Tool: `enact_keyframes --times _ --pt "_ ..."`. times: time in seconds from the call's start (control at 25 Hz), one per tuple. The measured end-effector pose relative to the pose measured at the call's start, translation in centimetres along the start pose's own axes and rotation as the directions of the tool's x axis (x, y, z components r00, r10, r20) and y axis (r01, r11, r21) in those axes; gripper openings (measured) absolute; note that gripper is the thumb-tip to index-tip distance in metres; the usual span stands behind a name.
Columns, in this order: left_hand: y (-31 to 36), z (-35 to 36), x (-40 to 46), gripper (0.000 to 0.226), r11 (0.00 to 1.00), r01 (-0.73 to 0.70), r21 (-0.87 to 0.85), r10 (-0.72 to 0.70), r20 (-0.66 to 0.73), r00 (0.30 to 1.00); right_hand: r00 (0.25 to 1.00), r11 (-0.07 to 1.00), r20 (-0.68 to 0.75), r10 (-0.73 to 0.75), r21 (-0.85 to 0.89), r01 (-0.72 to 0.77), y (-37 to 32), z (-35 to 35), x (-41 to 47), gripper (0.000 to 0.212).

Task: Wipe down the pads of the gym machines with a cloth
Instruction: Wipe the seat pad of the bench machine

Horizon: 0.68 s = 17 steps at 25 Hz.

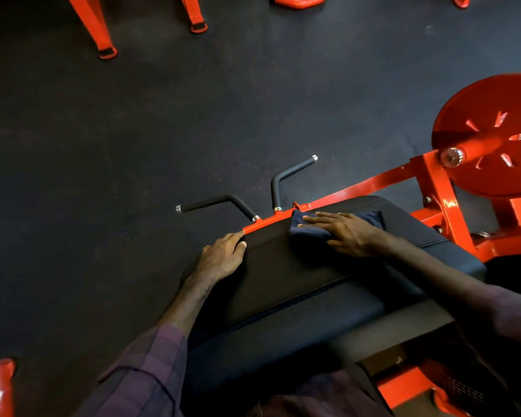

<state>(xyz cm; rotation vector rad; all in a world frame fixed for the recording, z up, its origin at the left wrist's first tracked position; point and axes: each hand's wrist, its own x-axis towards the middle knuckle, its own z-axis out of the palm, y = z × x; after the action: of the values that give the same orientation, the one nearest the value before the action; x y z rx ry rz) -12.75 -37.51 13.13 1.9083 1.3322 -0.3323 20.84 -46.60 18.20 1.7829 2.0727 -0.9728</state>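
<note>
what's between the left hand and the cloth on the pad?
Head view: only bare black pad between the left hand at its left edge and the dark cloth, which lies under the flat right hand.

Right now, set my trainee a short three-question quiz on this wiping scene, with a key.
1. True or false: the right hand presses the cloth flat on the pad.
2. Where does the left hand rest?
A. on a black handle
B. on the left edge of the pad
C. on the red weight plate
3. Fill in: the two black handles stick out past the pad's ____ end.

Key: 1 true; 2 B; 3 far.
</note>
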Motion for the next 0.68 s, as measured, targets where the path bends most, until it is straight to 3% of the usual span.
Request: enact_keyframes --times 0.12,0.28,0.36,0.48,0.6,0.68 --pt "0.3 0.2 0.2 0.05 1.0 -0.012 0.001 0.012 -0.007 1.0 0.98 0.98 0.0 0.198 -0.019 -0.198 -1.4 -0.8 0.9 0.071" --pt "0.7 0.2 0.3 0.05 1.0 -0.02 0.008 0.02 -0.01 1.0 0.998 0.998 0.053 -0.022 0.056 0.019 -2.4 0.5 -2.6 0.08" --pt "0.6 0.4 0.4 0.05 1.0 -0.023 0.014 0.023 -0.012 1.0 0.999 0.999 0.04 -0.002 0.036 0.001 -0.8 -0.5 -3.8 0.082" --pt "1.1 0.5 0.8 0.05 0.999 -0.029 0.013 0.029 -0.007 1.0 0.987 0.987 0.024 0.158 0.013 -0.159 -2.0 -1.0 -2.7 0.072" --pt "2.0 0.6 1.1 0.05 0.999 -0.047 0.01 0.047 -0.007 0.999 0.998 0.998 0.049 -0.034 0.054 0.031 -3.1 0.3 -4.9 0.077" --pt "2.3 0.8 1.2 0.05 0.998 -0.06 0.013 0.06 -0.006 0.998 0.995 0.996 0.064 -0.075 0.056 0.071 -1.2 -0.2 -7.1 0.084"
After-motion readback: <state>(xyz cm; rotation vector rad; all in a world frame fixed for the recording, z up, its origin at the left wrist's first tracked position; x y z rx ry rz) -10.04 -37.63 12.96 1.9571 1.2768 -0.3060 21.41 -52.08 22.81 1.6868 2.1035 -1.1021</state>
